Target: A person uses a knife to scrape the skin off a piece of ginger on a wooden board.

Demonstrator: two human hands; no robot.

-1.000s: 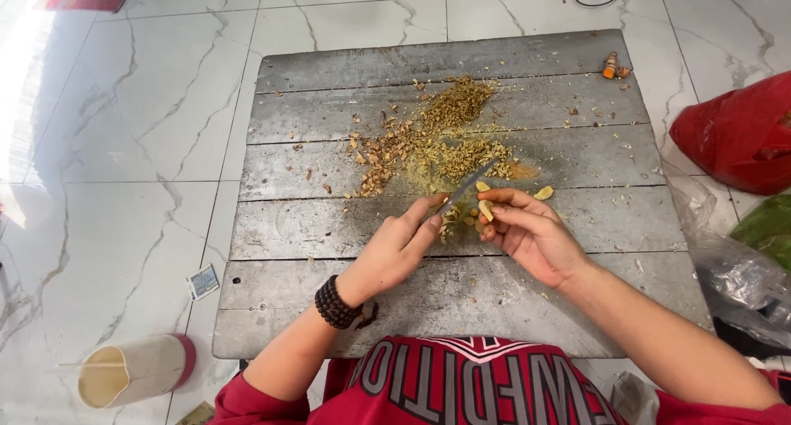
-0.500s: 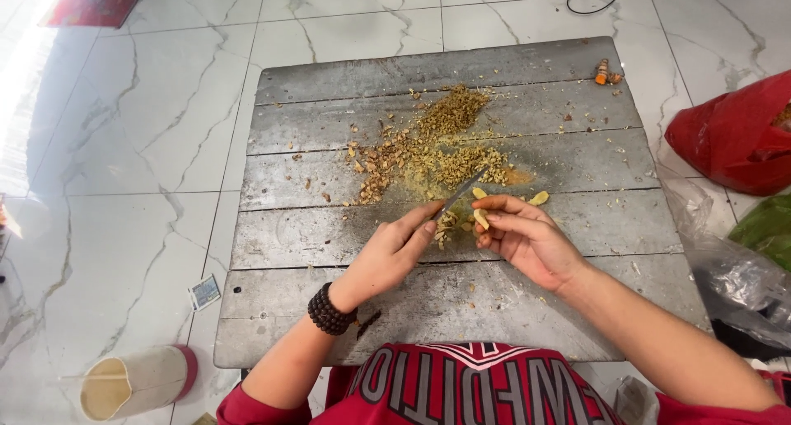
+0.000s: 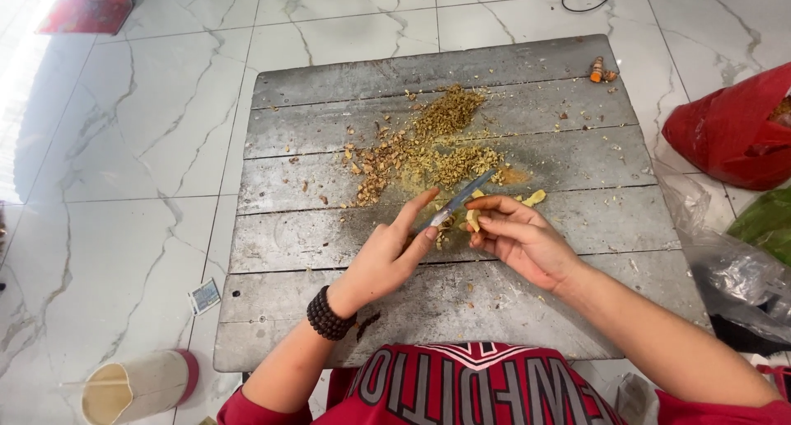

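Left hand (image 3: 387,256) has its grip closed around a small knife (image 3: 458,201), index finger laid straight along the top, blade pointing up and to the right. The right hand (image 3: 519,237) is pinched shut on a pale yellow root piece (image 3: 473,220), fingers curled over it, and the blade sits right against that piece. Both hands hover low over the near-middle of the desk (image 3: 577,309), which is a worn grey top made of planks.

Just past the knife tip there's a heap of chopped brownish-yellow peelings (image 3: 428,149), spread over the middle planks and thinning out to the left. One loose yellow slice (image 3: 535,197) lies just right of the right hand's fingers. A small orange root bit (image 3: 596,69) sits alone at the far right corner, well apart from everything.

Left wrist wears a dark bead bracelet (image 3: 329,314). Off the desk, on the white marble floor (image 3: 124,145): a red plastic bag (image 3: 733,132) to the right, clear crumpled plastic (image 3: 733,268) below it, and a cream cup with a red base (image 3: 136,386) lying near the left corner.
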